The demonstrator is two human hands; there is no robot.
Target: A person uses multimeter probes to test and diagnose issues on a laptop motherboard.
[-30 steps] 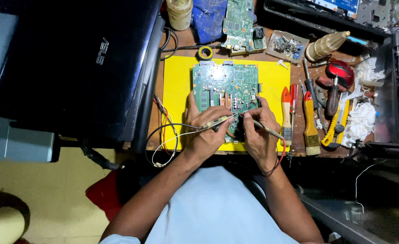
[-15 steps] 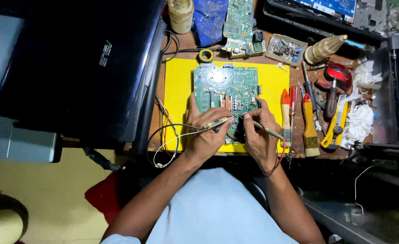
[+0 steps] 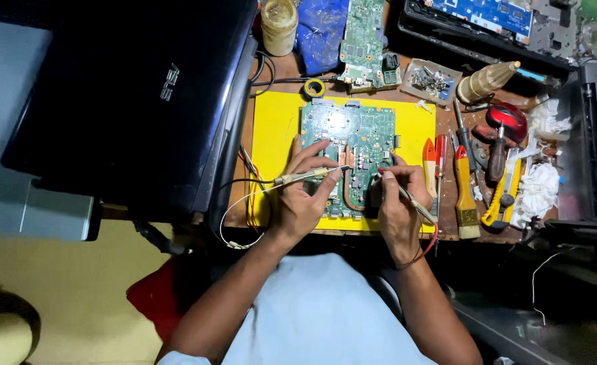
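A green circuit board [image 3: 349, 138] lies on a yellow mat [image 3: 275, 128] in the middle of the bench. My left hand [image 3: 305, 196] rests on the board's near left part and holds a thin probe [image 3: 308, 176] whose tip points right onto the board. My right hand [image 3: 396, 199] grips a second probe [image 3: 406, 192] like a pen, its tip touching the board near the right edge. Thin wires [image 3: 244, 203] trail from the probes off the mat's left side.
A closed black laptop [image 3: 122, 94] fills the left. Screwdrivers [image 3: 435, 159], a brush [image 3: 465, 196] and yellow-handled pliers [image 3: 501, 199] lie right of the mat. Behind it are another green board [image 3: 360, 40], a tape roll [image 3: 314, 87], a jar [image 3: 279, 23] and a screw tray [image 3: 433, 81].
Both hands stay on the board with their probes; only slight shifts of the tips are visible.
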